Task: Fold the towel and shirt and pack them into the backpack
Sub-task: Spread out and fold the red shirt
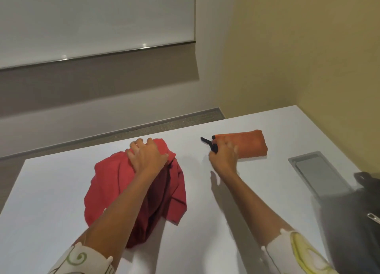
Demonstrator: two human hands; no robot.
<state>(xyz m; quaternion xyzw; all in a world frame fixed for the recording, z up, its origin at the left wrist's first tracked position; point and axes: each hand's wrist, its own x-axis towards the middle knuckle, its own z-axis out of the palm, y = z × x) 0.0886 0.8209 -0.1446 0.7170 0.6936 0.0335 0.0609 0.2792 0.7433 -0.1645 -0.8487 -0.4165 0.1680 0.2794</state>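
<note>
Nearby: backpack (pixel 353 216) on table (pixel 51 181) edge | metal hatch (pixel 319 171) beside it

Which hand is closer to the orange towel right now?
Right. The right hand grips the towel at its left end; the left hand grips the shirt, apart from the towel.

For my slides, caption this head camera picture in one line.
Left hand on a crumpled red shirt, right hand gripping the black strap of a folded orange towel, backpack nearby.
</note>
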